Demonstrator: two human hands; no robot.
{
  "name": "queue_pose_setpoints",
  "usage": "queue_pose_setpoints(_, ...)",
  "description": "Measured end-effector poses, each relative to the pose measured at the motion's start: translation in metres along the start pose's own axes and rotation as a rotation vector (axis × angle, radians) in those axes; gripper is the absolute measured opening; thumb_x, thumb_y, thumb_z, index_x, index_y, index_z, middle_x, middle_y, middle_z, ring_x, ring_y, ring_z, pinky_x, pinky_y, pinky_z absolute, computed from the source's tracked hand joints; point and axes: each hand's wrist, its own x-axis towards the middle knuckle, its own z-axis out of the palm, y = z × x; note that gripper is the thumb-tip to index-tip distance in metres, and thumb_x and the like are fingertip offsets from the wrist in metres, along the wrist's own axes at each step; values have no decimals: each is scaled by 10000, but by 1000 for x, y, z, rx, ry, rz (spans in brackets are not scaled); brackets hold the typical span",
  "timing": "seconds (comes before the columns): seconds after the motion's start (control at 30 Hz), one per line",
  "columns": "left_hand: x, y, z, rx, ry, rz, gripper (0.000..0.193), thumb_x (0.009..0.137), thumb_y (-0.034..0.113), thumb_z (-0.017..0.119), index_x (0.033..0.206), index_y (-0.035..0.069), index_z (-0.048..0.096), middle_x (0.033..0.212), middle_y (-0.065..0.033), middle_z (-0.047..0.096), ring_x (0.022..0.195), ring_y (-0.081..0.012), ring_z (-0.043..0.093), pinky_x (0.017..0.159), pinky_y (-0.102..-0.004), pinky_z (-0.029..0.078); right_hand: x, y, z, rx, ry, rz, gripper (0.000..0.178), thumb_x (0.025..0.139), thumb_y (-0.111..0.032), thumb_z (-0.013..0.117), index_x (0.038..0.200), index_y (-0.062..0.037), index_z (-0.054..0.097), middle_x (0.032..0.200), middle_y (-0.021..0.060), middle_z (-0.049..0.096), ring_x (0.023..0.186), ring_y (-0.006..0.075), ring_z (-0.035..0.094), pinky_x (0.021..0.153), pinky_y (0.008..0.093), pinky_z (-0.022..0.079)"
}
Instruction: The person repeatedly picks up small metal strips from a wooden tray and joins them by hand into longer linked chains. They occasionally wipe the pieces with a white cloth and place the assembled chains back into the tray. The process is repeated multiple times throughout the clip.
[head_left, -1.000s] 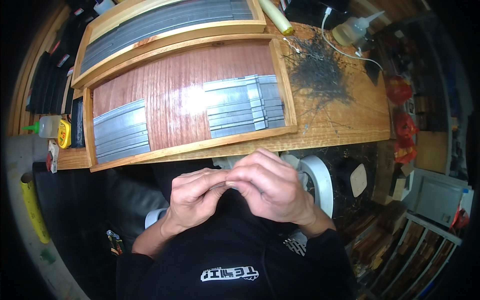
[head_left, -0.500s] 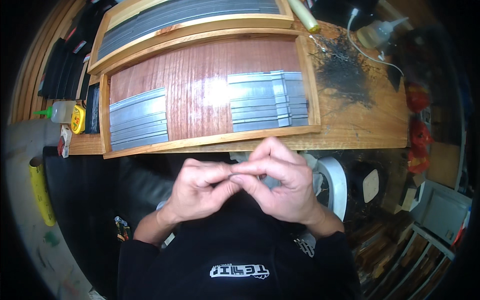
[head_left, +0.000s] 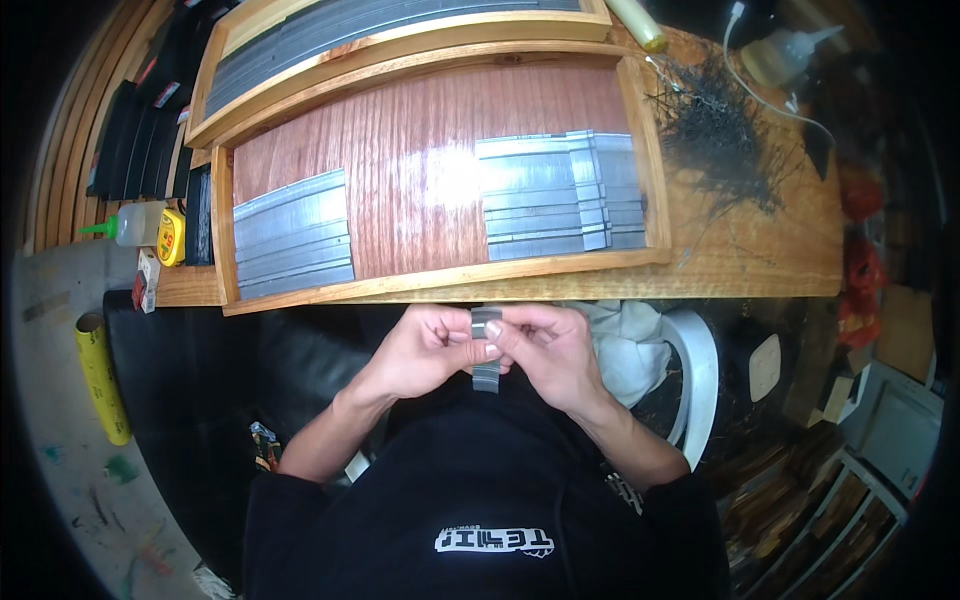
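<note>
Just below the workbench's front edge, my left hand and my right hand meet in front of my chest. Between them both pinch a narrow grey strip, upright in the picture. Its upper end and lower end show, while thumbs and fingers cover its middle. Beyond my hands lies a shallow wooden tray with a reddish base. Grey flat strips are stacked in rows at its left. A further group of grey strips fills its right part, with one narrow bundle lying across them.
Behind stands a second wooden tray of darker strips. On the bench's right are a heap of thin black scraps, a nozzle bottle and a white cable. A green-tipped bottle and a yellow container stand left.
My hands have turned and lowered slightly, and the grey strip between them now shows where fingers hid it before. The whole view has shifted a little.
</note>
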Motion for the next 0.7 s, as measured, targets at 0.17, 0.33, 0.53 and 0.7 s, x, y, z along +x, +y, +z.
queue_pose_setpoints(0.17, -20, -5, 7, 404, 81, 244, 160, 964, 58, 758, 1098, -28, 773, 884, -125, 782, 766, -144, 736, 676, -253, 550, -12, -26, 7, -398, 20, -273, 174, 874, 13, 801, 1045, -14, 807, 891, 65, 690, 731, 119, 633, 633, 253, 501)
queue_pose_setpoints(0.33, -20, -15, 10, 474, 99, 433, 186, 912, -9, 757, 1094, -48, 761, 850, -181, 757, 730, -258, 754, 645, -312, 563, -14, -24, 0, -421, -64, -348, 136, 849, 3, 828, 983, -7, 803, 887, 62, 693, 743, 128, 651, 622, 257, 501)
queue_pose_setpoints(0.53, -22, -16, 9, 505, 72, 455, 184, 904, -35, 750, 1083, -77, 759, 921, -203, 784, 791, -276, 779, 694, -318, 604, -12, -24, 0, -415, -100, -354, 125, 828, -6, 850, 942, -4, 796, 860, 51, 687, 709, 119, 640, 592, 252, 484)
queue_pose_setpoints(0.7, -21, -21, 10, 511, 76, 498, 193, 898, -44, 744, 1087, -83, 756, 924, -196, 786, 795, -277, 778, 699, -325, 605, -11, -23, -4, -396, -129, -328, 106, 827, -10, 854, 909, -4, 787, 849, 42, 676, 698, 106, 627, 580, 247, 468)
